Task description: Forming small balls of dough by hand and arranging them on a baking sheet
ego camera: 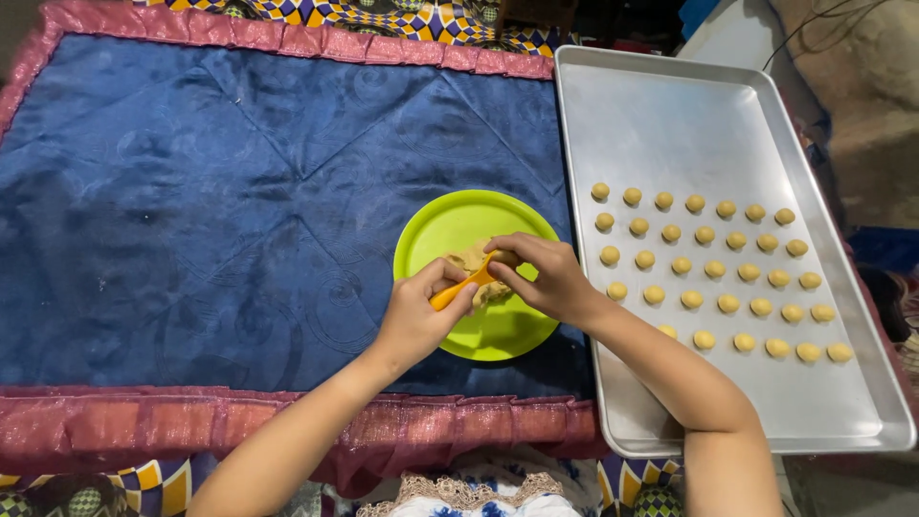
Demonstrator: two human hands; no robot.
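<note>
Over the green plate at frame center, our left hand grips an orange spoon. Our right hand pinches dough off it. Dough balls line the tray at right.

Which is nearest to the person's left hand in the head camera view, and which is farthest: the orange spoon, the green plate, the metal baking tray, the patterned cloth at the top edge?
From the left hand:
1. Orange spoon: held in this hand.
2. Green plate: just right of the hand and partly under it.
3. Metal baking tray: further right, past the plate.
4. Patterned cloth: farthest, along the top edge.
</note>
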